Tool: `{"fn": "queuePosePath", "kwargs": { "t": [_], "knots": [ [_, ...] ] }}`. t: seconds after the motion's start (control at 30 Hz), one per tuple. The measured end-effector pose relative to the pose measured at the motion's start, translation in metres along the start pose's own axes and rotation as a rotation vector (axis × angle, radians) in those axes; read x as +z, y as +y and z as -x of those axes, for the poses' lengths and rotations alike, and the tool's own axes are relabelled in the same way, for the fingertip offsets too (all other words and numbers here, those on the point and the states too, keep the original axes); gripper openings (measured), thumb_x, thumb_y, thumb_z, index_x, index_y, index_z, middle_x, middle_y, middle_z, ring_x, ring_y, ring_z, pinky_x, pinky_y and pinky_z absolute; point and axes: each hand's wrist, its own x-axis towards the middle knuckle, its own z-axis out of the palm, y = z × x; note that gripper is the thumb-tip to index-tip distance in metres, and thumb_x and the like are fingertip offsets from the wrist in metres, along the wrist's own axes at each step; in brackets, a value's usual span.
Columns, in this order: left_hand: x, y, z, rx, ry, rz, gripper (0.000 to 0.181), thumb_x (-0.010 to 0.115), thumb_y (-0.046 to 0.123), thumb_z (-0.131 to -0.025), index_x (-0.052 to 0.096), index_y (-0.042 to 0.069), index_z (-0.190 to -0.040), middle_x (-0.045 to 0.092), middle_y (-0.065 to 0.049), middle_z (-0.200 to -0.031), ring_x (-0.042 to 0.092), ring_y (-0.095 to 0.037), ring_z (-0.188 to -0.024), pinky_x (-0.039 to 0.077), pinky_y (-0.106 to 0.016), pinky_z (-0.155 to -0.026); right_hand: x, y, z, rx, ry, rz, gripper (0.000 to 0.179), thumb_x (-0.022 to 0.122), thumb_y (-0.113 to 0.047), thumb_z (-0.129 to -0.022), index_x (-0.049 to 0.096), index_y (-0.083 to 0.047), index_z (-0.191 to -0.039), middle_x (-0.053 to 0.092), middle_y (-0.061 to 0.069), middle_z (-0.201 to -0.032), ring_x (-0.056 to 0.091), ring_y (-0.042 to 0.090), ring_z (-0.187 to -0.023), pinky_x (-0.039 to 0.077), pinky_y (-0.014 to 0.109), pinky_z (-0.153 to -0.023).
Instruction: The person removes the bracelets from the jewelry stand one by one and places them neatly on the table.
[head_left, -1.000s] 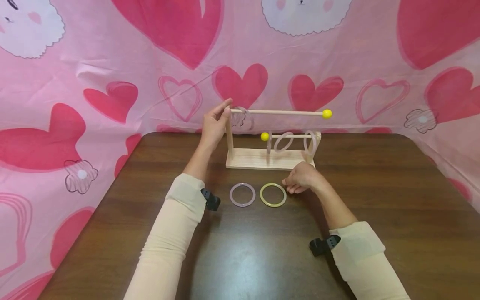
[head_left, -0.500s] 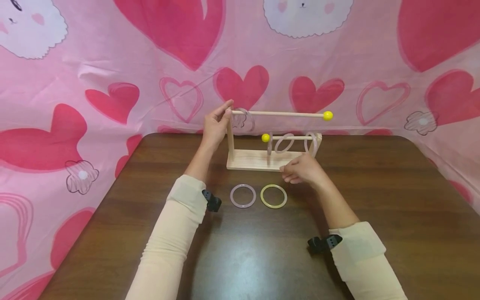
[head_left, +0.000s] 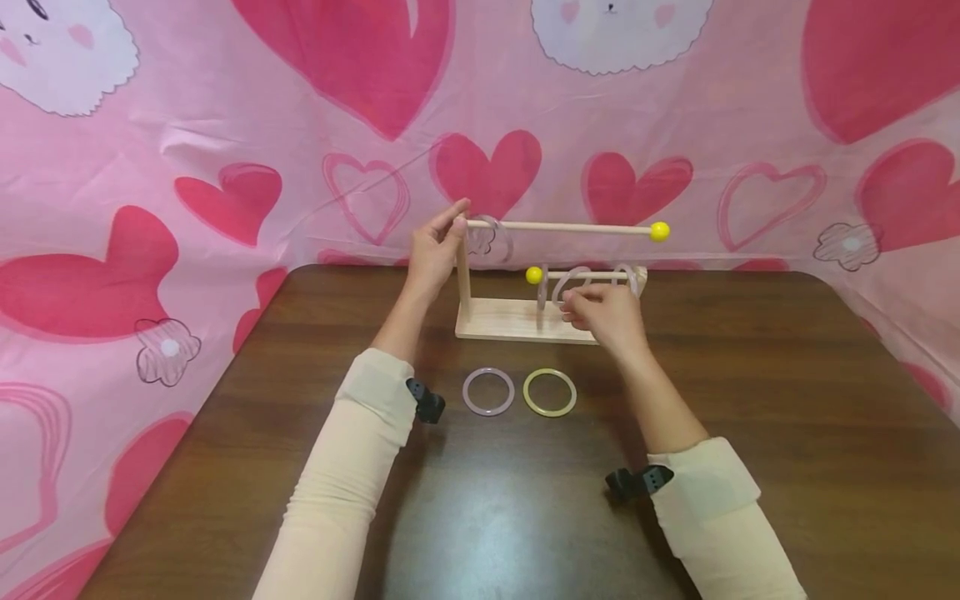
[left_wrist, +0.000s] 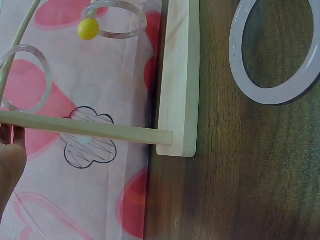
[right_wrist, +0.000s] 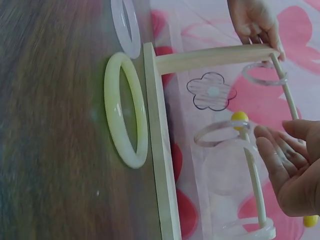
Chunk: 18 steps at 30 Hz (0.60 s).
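Note:
A wooden bangle stand point(head_left: 517, 318) stands toward the back of the table, with two rods tipped by yellow balls. My left hand point(head_left: 437, 247) grips the top of its left post, where a pale bangle point(right_wrist: 265, 75) hangs on the upper rod. In front of the lower rod is my right hand point(head_left: 609, 315), thumb and fingers apart and holding nothing in the right wrist view. Several pale bangles point(head_left: 542, 289) hang on that lower rod, partly covered by the right hand in the head view. A lavender bangle point(head_left: 467, 402) and a yellow-green bangle point(head_left: 527, 402) lie flat before the stand.
The brown wooden table point(head_left: 480, 500) reaches back to a pink cloth point(head_left: 360, 100) printed with hearts. The upper rod's yellow ball point(head_left: 660, 232) juts out to the right, above and past the lower rod.
My right hand has risen from beside the yellow-green bangle, up and away, to the lower rod's bangles. The left hand stays at the post top, and the loose bangles lie as before.

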Motion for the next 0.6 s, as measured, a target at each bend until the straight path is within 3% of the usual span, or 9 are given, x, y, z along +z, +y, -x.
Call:
{"fn": "queuePosePath", "kwargs": {
  "t": [0.17,0.3,0.43,0.6],
  "knots": [
    [0.000,-0.004,-0.002,0.014,0.003,0.002,0.032,0.055,0.004,-0.092,0.055,-0.004,-0.123,0.055,-0.016,-0.126,0.051,-0.016,-0.117,0.040,-0.021,-0.097,0.007,-0.005,-0.001,-0.134,0.206,0.007,0.031,0.065,-0.016,-0.086,0.065,0.005,-0.109,0.067,0.019,-0.097,0.067,0.010,-0.076,0.054,0.019,-0.067],
    [-0.001,-0.003,-0.002,0.016,-0.004,0.005,0.032,0.054,0.003,-0.092,0.055,-0.005,-0.123,0.054,-0.016,-0.126,0.051,-0.017,-0.117,0.039,-0.021,-0.097,0.014,-0.010,-0.003,-0.250,0.337,-0.016,0.037,0.068,-0.016,-0.084,0.062,0.004,-0.115,0.065,0.016,-0.108,0.063,0.021,-0.099,0.050,0.021,-0.082],
    [-0.001,-0.002,-0.002,0.011,-0.007,0.009,0.032,0.055,0.004,-0.092,0.055,-0.004,-0.123,0.055,-0.016,-0.126,0.052,-0.017,-0.117,0.039,-0.020,-0.097,0.019,-0.015,-0.008,-0.305,0.323,-0.114,0.043,0.069,-0.011,-0.084,0.057,0.008,-0.120,0.061,0.020,-0.115,0.060,0.026,-0.105,0.048,0.025,-0.088],
    [0.000,-0.002,-0.001,0.009,-0.008,0.024,0.033,0.055,0.002,-0.092,0.054,-0.006,-0.123,0.055,-0.018,-0.125,0.052,-0.018,-0.117,0.039,-0.021,-0.098,0.026,-0.020,-0.015,-0.295,0.296,-0.114,0.043,0.070,-0.013,-0.083,0.058,0.005,-0.120,0.062,0.017,-0.115,0.061,0.023,-0.103,0.049,0.022,-0.086]
  ]
}}
